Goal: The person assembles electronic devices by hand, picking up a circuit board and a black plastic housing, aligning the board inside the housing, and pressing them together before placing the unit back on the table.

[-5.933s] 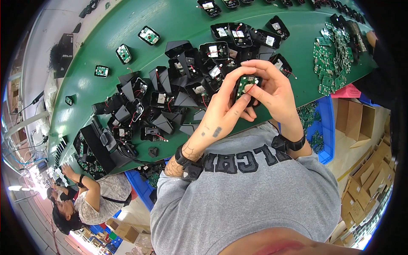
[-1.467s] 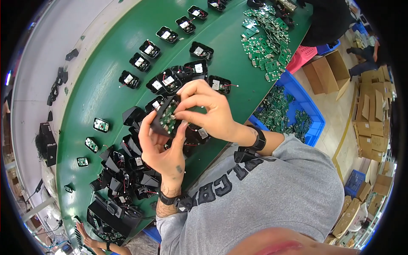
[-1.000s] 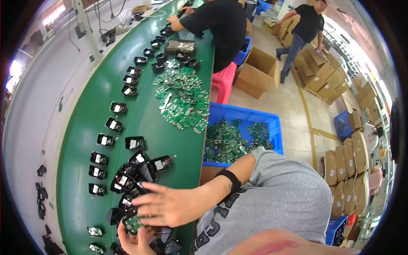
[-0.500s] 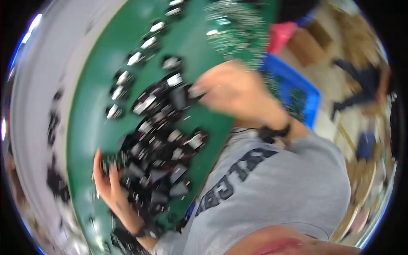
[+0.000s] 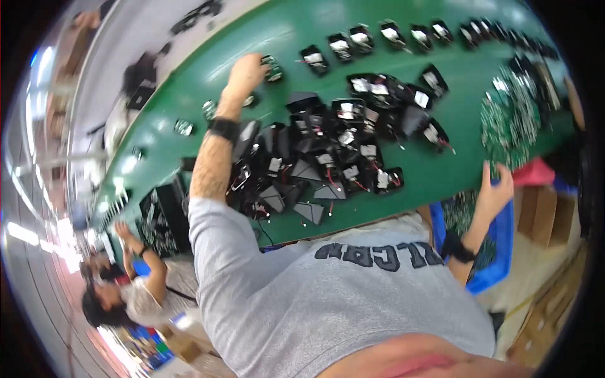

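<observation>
I see a small black unit (image 5: 272, 67) with a green board showing in it, out on the far part of the green surface (image 5: 208, 75). My left hand (image 5: 246, 72) is stretched out to it, fingers curled against its near side; the picture is soft there, so I cannot tell whether the hand grips the unit or only touches it. A dark band (image 5: 224, 129) sits on that wrist.

Just beside the unit, further along, a row of like units (image 5: 378, 38) runs along the far edge of the surface, each apart from the next. Two more small units (image 5: 211, 108) lie near my left wrist, and another (image 5: 183, 128) a little further off.

Nearer to me, under and beside my left forearm, lies a heap of black housings (image 5: 328, 151) with red wires and white labels, many touching or overlapping.

My right hand (image 5: 495, 189) is well apart from the unit, at the near edge of the surface. Its fingers are spread wide and it holds nothing that I can see. It hovers over a blue bin (image 5: 498, 252) of green boards, and a dark band is on that wrist too. Beyond it a spread of loose green boards (image 5: 513, 120) lies on the surface, and a pink thing (image 5: 535, 171) lies beside the bin.

At the lower left another person (image 5: 132, 290) in a light top raises a hand by a black stack (image 5: 165, 214).
</observation>
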Tool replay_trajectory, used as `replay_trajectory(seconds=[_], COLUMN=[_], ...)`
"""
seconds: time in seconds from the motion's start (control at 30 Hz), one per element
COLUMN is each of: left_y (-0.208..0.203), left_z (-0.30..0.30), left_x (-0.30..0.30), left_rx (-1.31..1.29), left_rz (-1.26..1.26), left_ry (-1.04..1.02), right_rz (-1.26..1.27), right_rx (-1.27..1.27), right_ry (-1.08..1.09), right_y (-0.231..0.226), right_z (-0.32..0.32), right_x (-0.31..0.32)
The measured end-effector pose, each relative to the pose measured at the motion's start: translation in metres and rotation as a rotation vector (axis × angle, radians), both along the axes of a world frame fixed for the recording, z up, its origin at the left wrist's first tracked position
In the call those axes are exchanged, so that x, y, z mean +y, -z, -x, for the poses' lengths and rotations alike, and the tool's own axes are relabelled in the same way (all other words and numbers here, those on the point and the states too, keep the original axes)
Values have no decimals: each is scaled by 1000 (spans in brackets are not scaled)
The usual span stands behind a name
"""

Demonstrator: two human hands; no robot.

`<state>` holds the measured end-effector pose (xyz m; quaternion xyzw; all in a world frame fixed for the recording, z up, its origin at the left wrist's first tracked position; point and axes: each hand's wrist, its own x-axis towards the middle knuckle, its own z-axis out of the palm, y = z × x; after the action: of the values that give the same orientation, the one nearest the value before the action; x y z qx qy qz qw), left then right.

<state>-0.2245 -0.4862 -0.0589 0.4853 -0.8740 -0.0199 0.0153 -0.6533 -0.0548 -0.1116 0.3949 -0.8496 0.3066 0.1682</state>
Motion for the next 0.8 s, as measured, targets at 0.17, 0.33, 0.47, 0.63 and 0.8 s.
replay_trajectory(seconds=[0.17, 0.33, 0.47, 0.63, 0.8], left_y=[-20, 4, -6, -32, -78], left_z=[37, 74, 74, 39, 59], left_x=[19, 26, 37, 57, 155], left_rx=[262, 201, 397, 926, 1160], left_rz=[304, -243, -398, -666, -932], left_ry=[13, -11, -140, -119, -194], right_rz=[69, 99, -138, -144, 291], right_rx=[-185, -294, -231, -246, -208], right_ry=[-160, -400, -355, -393, -776], right_y=[-14, -31, -12, -10, -73], right_z=[-32, -67, -52, -43, -99], right_x=[-4, -51, -54, -52, -64])
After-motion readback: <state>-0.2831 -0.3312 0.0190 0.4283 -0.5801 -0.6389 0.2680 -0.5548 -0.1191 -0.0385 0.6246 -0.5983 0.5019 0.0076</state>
